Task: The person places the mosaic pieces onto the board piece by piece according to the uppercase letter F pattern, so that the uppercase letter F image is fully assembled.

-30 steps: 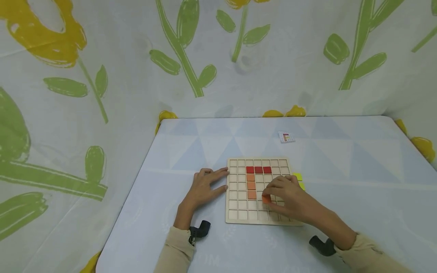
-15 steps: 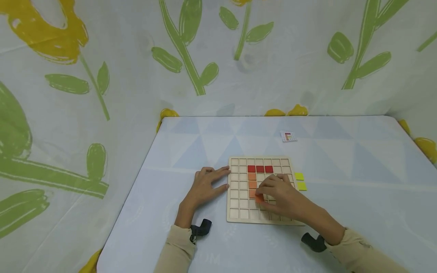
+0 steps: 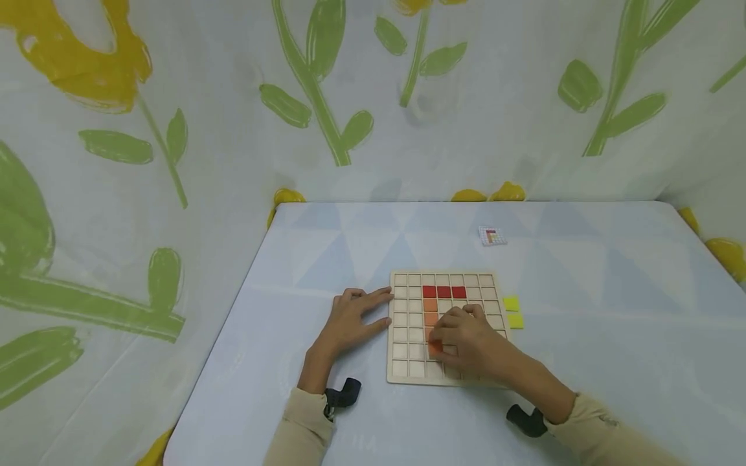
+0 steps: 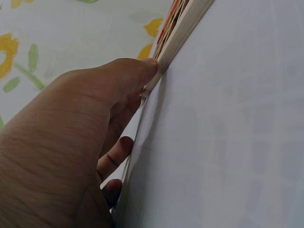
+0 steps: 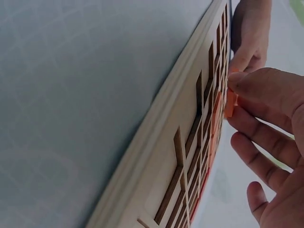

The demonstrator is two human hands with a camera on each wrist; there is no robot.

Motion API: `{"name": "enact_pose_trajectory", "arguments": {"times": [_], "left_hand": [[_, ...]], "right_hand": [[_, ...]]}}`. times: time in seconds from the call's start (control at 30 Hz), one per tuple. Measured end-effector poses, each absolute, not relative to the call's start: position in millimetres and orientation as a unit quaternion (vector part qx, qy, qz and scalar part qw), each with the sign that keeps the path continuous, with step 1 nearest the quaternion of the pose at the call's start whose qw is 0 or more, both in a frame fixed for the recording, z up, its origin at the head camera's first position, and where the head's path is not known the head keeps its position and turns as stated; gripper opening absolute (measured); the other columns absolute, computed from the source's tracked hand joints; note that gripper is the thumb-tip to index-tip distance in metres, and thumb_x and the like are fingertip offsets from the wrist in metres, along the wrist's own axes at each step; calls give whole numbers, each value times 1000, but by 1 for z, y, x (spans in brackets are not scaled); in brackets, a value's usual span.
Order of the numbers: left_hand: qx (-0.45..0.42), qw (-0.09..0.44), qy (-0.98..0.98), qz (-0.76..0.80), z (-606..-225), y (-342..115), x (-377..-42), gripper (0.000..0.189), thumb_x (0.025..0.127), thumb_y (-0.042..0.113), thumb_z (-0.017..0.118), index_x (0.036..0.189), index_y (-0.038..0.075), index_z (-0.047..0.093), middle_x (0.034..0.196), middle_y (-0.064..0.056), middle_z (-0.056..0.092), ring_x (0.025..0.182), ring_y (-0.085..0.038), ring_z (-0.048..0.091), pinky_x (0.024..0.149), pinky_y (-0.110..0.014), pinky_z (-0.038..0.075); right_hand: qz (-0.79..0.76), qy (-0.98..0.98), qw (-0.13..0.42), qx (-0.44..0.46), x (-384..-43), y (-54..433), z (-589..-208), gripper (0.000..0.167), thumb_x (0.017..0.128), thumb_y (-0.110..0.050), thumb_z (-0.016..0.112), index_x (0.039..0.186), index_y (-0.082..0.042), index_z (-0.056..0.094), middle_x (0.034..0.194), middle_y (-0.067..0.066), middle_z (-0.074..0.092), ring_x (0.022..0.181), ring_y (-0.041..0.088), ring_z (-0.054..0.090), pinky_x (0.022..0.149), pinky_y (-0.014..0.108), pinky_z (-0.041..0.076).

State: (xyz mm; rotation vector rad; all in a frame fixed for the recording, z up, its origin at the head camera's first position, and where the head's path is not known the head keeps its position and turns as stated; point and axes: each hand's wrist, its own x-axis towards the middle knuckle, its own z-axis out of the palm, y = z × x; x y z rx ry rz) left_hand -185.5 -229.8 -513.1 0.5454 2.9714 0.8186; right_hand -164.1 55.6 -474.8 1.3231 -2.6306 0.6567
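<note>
A wooden grid board lies on the table with three red tiles in a row and a column of orange tiles below the leftmost one. My right hand pinches another orange tile between thumb and fingers, at the lower end of that column. In the right wrist view this orange tile stands on edge, close over the grid. My left hand rests beside the board, thumb and fingertips touching its left edge; the left wrist view shows the thumb against the board's side.
Two yellow tiles lie on the table just right of the board. A small printed pattern card sits farther back. Flowered cloth rises behind the table and along its left.
My right hand has carried the orange tile leftward across the board to the bottom of the orange column. The left hand has stayed at the board's edge.
</note>
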Motion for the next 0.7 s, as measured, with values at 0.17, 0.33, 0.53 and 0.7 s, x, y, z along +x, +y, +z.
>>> {"name": "enact_pose_trajectory", "arguments": {"times": [0.17,0.33,0.53,0.7], "left_hand": [[163,12,952,258,-517,-234,-178,51,95,48,64,144,34,57,150,20,46,123,-23,43,96,-47,30],[163,2,953,257,-517,-237,-179,51,95,49,63,144,35,56,150,22,45,120,-21,41,94,-45,29],[182,-6,947,264,-516,-233,-183,51,95,49,63,144,33,56,151,19,45,119,-21,42,92,-45,29],[182,-3,947,265,-514,-230,-185,52,95,48,62,144,32,56,151,19,45,120,-22,42,93,-45,30]], "right_hand": [[207,-868,55,449,-158,51,-480,14,81,-22,83,94,-20,77,98,-10,68,101,14,57,88,47,37],[203,-866,59,453,-159,49,-481,16,79,-20,82,94,-19,77,97,-9,67,101,14,57,88,46,37],[188,-872,71,447,-160,51,-480,16,79,-22,83,93,-20,76,96,-9,67,100,14,56,89,47,37],[178,-870,82,452,-161,54,-480,17,80,-24,84,94,-20,77,95,-9,68,99,14,57,88,46,38]]}}
